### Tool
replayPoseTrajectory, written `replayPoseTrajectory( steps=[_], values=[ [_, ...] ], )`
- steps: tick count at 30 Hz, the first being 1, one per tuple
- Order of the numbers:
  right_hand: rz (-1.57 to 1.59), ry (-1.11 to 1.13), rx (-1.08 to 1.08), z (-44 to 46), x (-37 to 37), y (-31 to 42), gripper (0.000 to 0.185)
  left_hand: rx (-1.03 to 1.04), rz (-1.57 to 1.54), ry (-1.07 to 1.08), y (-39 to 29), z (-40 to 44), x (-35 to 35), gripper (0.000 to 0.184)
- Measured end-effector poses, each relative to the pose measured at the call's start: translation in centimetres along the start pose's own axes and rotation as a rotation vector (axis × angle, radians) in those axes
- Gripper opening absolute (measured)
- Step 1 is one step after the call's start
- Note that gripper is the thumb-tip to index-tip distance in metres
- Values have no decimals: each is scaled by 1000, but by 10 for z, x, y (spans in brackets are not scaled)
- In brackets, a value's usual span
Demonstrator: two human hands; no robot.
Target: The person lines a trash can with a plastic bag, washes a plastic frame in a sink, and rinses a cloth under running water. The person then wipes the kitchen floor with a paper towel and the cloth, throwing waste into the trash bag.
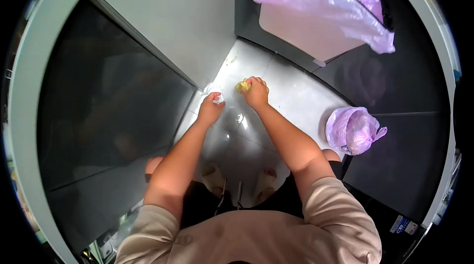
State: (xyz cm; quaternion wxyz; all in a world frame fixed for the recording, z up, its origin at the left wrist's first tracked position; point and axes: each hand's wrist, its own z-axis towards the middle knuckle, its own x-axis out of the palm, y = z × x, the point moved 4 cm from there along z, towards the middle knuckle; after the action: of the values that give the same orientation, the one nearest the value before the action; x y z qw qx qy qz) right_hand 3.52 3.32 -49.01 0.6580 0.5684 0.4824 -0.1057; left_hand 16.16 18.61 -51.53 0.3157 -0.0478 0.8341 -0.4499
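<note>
My left hand is low over the floor by the corner of the grey panel, with its fingers closed on a crumpled white tissue. To the right of it, my right hand grips a small crumpled yellow piece, which could be a cloth or a sponge; its kind is hard to make out. Both hands reach down to the shiny pale tiled floor, a short gap between them. A few small brownish specks lie on the tiles beyond my hands.
A tied purple plastic bag stands on the floor at the right, against dark cabinet fronts. At the back, a bin is lined with a purple bag. A grey panel and a dark glossy door bound the left side.
</note>
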Motion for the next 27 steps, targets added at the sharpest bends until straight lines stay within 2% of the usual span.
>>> replayPoseTrajectory(
  steps=[3, 5, 6, 8, 10, 11, 14, 15, 16, 18, 19, 21, 24, 27],
  values=[
    [8, -101, -149, -13, 2, -17, 28, 65, -9, 43, 8, 12, 26, 68],
    [436, 153, -27, -17, 7, -26, 25, 121, -88, 112, 4, 13, 41, 85],
    [652, 276, 43, -20, 9, -28, 23, 314, -7, 98, -2, 15, 46, 76],
    [835, 252, 92, -25, 0, -30, 17, 425, 149, 83, -3, 10, 57, 51],
    [1035, 200, 112, -25, -12, -36, 20, 199, -63, 279, -13, 5, 58, 36],
    [1082, 229, 128, -27, -20, -36, 29, 92, -168, 369, -17, 2, 56, 30],
    [681, 392, 58, -29, -43, -36, 36, 172, -77, 171, -20, 3, 38, 22],
    [439, 423, 13, -25, -52, -37, 37, 142, -221, 129, -14, 14, 31, 23],
    [343, 449, -56, -19, -57, -41, 35, 112, -366, 93, -17, 24, 17, 24],
    [141, 495, -196, -1, -67, -42, 32, 218, -191, 114, -42, 36, -15, 24],
    [165, 566, -128, 5, -79, -35, 29, 273, -179, 105, -56, 46, -28, 24],
    [111, 490, -152, 17, -110, -10, 27, 382, -154, 86, -91, 61, -51, 26],
    [145, 482, -132, 30, -142, 16, 26, 366, -155, -14, -152, 50, -77, 28],
    [186, 543, -100, 36, -158, 25, 24, 323, -161, -47, -174, 52, -86, 31]
  ],
)
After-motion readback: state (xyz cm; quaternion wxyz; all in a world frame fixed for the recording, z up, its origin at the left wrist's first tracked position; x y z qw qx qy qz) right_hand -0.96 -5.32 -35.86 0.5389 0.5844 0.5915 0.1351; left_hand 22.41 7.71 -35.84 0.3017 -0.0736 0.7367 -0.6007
